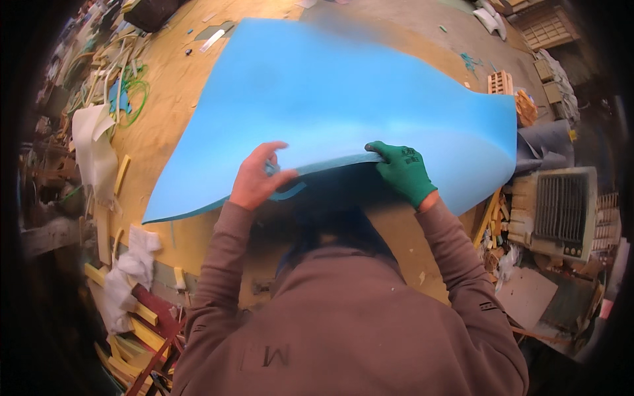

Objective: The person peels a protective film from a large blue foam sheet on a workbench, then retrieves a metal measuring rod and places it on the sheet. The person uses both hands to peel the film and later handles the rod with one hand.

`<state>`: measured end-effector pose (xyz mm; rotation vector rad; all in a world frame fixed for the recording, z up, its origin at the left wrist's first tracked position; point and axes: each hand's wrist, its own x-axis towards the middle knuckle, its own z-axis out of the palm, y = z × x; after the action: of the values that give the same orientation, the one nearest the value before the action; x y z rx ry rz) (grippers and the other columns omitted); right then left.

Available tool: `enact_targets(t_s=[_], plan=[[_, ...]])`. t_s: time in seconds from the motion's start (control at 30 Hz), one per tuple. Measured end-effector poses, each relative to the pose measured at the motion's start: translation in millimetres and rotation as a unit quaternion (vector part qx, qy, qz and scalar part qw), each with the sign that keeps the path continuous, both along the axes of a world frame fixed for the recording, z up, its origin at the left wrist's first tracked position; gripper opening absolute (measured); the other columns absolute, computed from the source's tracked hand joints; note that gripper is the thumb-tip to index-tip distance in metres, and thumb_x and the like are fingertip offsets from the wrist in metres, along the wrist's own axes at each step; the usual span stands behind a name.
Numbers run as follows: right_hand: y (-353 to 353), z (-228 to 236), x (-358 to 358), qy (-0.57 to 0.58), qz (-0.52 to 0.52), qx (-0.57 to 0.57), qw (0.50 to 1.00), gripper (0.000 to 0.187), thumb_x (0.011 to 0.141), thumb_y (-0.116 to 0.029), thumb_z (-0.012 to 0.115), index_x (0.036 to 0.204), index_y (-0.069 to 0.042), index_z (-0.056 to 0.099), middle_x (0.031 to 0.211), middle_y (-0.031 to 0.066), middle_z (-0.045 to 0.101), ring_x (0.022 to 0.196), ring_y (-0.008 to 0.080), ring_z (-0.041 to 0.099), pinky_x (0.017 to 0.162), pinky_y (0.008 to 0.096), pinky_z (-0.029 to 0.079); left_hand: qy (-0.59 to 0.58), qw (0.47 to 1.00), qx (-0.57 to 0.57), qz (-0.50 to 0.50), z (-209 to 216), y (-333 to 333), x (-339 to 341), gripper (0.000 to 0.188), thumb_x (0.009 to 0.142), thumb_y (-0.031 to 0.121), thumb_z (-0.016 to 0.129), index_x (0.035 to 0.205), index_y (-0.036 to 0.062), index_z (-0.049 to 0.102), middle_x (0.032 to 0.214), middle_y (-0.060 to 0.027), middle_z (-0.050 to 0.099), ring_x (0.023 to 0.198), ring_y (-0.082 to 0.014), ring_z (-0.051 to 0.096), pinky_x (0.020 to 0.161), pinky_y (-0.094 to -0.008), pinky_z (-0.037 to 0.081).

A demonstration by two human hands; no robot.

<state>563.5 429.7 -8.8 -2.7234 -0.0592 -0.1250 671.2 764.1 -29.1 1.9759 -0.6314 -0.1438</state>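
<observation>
A large light-blue sheet [297,86], smooth and flexible like foam, spreads in front of me with its near edge lifted and bowed. My right hand [406,173], in a green glove, pinches that edge between thumb and fingers. My bare left hand [259,175] is at the same edge further left, slightly blurred, thumb and forefinger apart. A small grey-blue patch shows between them; whether it is a held piece or the sheet behind, I cannot tell. Below the left thumb curls a narrow blue strip [290,193]. Dark shadow hides the space under the raised edge.
Yellowish boards [178,79] lie under the sheet. At right stands a pale, grilled appliance [553,214] beside scraps. White wrapping [135,274] and yellow offcuts [148,333] pile up at lower left. Green cord [137,99] and pale strips tangle at upper left.
</observation>
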Motion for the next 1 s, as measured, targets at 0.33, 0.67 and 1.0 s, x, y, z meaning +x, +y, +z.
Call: enact_targets(t_s=[0.33,0.67,1.0], plan=[[40,-2,32,-0.048,0.168,-0.063,0.983,0.074,0.085,-0.027,0.08,0.15,-0.003,0.053,0.15,0.0237,0.057,0.129,0.0398,0.06,0.106,0.0513,0.049,-0.108,0.979,0.175,0.004,0,-26,-1,0.015,0.087,0.016,0.082,0.096,0.0123,0.07,0.093,-0.0071,0.065,0.081,-0.0339,0.068,0.069,-0.0457,0.055],[56,-23,87,-0.037,0.13,0.072,0.988,0.016,0.094,-0.013,0.062,0.109,-0.011,0.065,0.083,0.0165,0.072,0.077,0.0411,0.072,0.069,0.0552,0.055,-0.065,0.985,0.148,0.063,33,25,2,0.012,0.092,0.011,0.078,0.09,0.0055,0.068,0.09,-0.0098,0.063,0.075,-0.0312,0.063,0.068,-0.0425,0.052],[52,-4,90,-0.047,0.132,0.046,0.989,0.021,0.096,-0.012,0.064,0.116,-0.014,0.069,0.087,0.0159,0.075,0.08,0.0399,0.073,0.073,0.0527,0.056,0.221,0.904,-0.348,0.114,-12,-9,22,0.021,0.106,0.018,0.064,0.09,0.0037,0.065,0.088,-0.0062,0.07,0.092,-0.0161,0.067,0.091,-0.0331,0.053]])
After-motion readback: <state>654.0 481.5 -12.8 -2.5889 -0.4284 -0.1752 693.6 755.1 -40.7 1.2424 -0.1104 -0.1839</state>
